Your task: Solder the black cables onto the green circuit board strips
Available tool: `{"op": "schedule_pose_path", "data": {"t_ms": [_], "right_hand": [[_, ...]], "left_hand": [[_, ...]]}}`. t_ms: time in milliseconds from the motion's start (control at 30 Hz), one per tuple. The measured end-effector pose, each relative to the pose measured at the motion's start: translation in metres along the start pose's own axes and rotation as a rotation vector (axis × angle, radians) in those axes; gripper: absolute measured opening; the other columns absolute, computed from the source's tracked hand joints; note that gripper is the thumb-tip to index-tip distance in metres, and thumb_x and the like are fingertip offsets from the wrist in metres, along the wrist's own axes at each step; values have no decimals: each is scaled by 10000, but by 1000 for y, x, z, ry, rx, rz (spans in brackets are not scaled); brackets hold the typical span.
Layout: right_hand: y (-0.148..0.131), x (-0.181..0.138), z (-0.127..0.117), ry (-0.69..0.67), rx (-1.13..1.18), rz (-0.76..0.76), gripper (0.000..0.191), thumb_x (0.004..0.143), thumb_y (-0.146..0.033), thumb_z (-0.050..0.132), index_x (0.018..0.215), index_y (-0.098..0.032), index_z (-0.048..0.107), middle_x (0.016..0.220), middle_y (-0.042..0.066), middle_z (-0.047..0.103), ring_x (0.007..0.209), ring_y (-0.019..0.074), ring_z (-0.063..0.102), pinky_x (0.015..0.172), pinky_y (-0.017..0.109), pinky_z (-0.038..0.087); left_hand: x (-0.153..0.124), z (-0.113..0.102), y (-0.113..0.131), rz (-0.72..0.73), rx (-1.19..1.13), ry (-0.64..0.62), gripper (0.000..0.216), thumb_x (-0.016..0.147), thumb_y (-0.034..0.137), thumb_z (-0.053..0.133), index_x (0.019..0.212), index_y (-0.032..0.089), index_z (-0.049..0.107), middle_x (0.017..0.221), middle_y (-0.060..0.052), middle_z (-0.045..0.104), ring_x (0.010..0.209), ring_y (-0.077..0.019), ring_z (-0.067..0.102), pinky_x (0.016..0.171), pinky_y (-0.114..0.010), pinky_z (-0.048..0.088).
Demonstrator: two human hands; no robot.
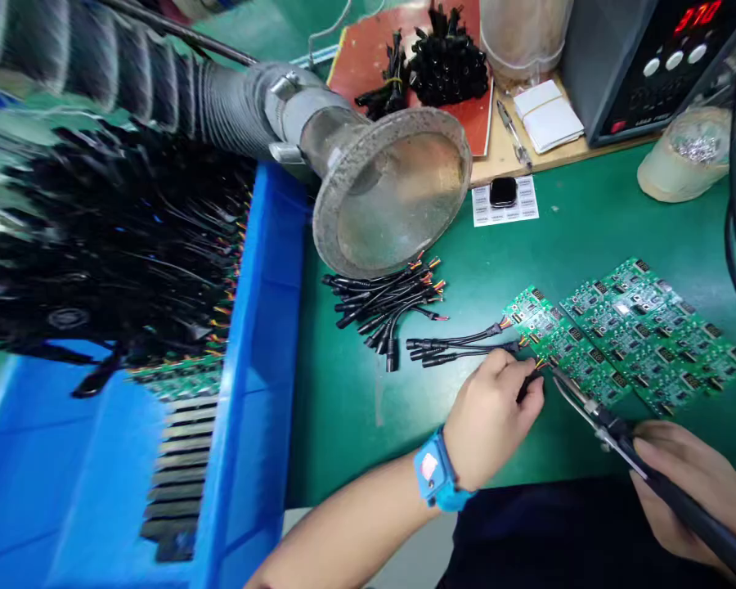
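Observation:
My left hand (487, 413), with a blue wrist strap (437, 470), pinches a short black cable (529, 383) whose coloured wire ends meet the edge of a green circuit board panel (567, 343). In my right hand (690, 483) is a soldering iron (613, 429) with a thin metal guide tube along it. Its tip reaches the board edge right beside the wire ends. Other black cables (460, 339) lie with their wires at the same panel's upper boards. A second panel of circuit boards (656, 331) lies to the right.
A fume extraction funnel (392, 192) hangs over a pile of black cables (386, 298). At left stands a blue bin (258, 343) holding many wired boards. A soldering station (656, 69), a tip-cleaning pot (687, 155) and bundled black connectors (447, 61) stand at the back.

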State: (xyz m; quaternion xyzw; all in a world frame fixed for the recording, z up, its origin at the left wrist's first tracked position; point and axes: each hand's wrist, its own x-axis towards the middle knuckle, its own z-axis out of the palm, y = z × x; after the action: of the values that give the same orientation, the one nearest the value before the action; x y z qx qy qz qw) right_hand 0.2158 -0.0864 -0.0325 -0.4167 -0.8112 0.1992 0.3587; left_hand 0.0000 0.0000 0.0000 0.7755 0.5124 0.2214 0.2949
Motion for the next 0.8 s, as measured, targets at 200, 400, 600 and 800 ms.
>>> {"op": "schedule_pose_path", "data": {"t_ms": [200,400,600,800], "right_hand": [[-1,10,-9,136,20,-17,460,725,34,489,1142,-158,487,762,22,582,827,175,598,725,347,565],[-2,5,-3,62,41,26,498,736,-36,535,1205,-175,439,784,18,600,797,183,630,846,481,543],[-2,3,3,82,-11,5,540,711,-33,574,1216,-176,449,838,30,606,822,181,624,843,492,543],[-5,10,3,112,-35,-54,518,708,-31,584,1204,-141,479,869,40,608,807,167,620,823,490,558]], "left_hand": [[-1,1,-2,14,17,-4,209,836,172,514,994,102,632,784,-49,534,604,-123,536,571,-267,512],[-1,0,-3,75,63,6,209,861,183,478,1015,123,606,824,-59,533,649,-133,546,599,-284,531],[-2,1,-5,137,138,56,207,870,187,478,1027,111,590,1081,-139,487,672,-129,544,579,-320,550],[-2,1,-6,164,136,44,208,873,172,479,1044,104,577,1175,-158,472,714,-145,556,633,-362,572]]}}
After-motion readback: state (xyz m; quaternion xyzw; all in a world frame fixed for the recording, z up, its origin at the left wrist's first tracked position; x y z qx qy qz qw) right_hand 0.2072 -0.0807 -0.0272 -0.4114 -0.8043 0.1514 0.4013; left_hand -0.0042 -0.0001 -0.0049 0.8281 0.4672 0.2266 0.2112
